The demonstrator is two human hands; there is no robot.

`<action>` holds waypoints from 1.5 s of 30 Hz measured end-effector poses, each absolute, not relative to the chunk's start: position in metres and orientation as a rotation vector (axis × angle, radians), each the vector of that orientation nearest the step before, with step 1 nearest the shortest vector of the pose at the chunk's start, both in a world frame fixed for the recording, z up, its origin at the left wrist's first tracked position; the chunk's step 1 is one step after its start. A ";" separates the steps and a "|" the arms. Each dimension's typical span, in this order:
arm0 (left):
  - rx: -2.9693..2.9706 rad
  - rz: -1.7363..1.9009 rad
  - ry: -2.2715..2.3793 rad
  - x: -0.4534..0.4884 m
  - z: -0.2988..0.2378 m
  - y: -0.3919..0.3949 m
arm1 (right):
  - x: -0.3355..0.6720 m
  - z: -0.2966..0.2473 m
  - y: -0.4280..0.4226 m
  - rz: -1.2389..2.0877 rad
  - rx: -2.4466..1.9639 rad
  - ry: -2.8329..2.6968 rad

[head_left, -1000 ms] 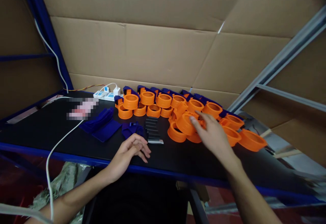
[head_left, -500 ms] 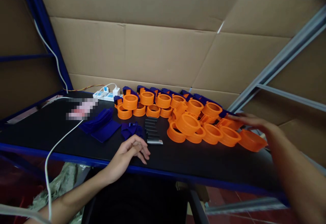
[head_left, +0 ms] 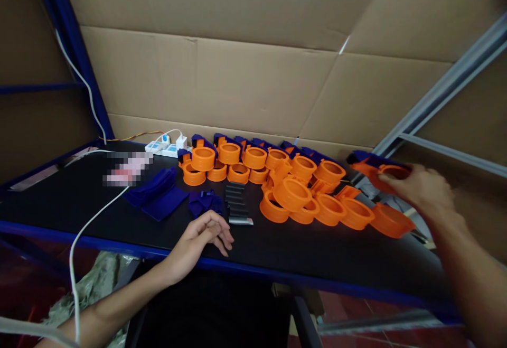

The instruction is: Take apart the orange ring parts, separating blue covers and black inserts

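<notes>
My right hand point(head_left: 425, 187) grips an orange-and-blue tape dispenser point(head_left: 380, 171) by its ring, holding it up at the right end of the table. Below it lies an orange ring piece point(head_left: 392, 220), the last of several orange pieces point(head_left: 328, 208) without blue parts. My left hand point(head_left: 208, 232) rests at the front edge, relaxed, its fingers loosely bent and apart with nothing in them. Just beyond its fingers are a bundle of small blue parts point(head_left: 205, 201) and a stack of dark curved strips point(head_left: 237, 204).
Several orange-and-blue dispensers point(head_left: 253, 157) stand stacked along the back. Flat blue pieces point(head_left: 158, 195) lie at left, near a blurred pinkish item point(head_left: 129, 169). A white power strip point(head_left: 162, 148) sits behind, and a white cable point(head_left: 89, 226) hangs over the front edge.
The right hand has lifted a tape dispenser off the right end of the pile and moved it to the right. The left hand stays put.
</notes>
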State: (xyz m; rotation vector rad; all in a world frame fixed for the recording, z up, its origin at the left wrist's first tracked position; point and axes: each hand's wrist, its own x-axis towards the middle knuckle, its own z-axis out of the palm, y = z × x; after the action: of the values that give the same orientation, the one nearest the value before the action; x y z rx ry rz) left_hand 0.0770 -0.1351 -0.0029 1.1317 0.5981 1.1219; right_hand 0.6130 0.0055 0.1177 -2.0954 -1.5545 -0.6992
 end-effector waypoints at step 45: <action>0.963 1.115 0.414 0.064 0.027 -0.169 | 0.281 0.099 -0.123 -0.127 -0.979 -2.205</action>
State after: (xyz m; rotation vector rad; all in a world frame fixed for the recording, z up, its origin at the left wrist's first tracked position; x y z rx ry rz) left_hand 0.0644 -0.1692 0.0269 0.9632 0.4139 1.1154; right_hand 0.2813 -0.1226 0.0990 -0.9795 -2.2055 -0.1272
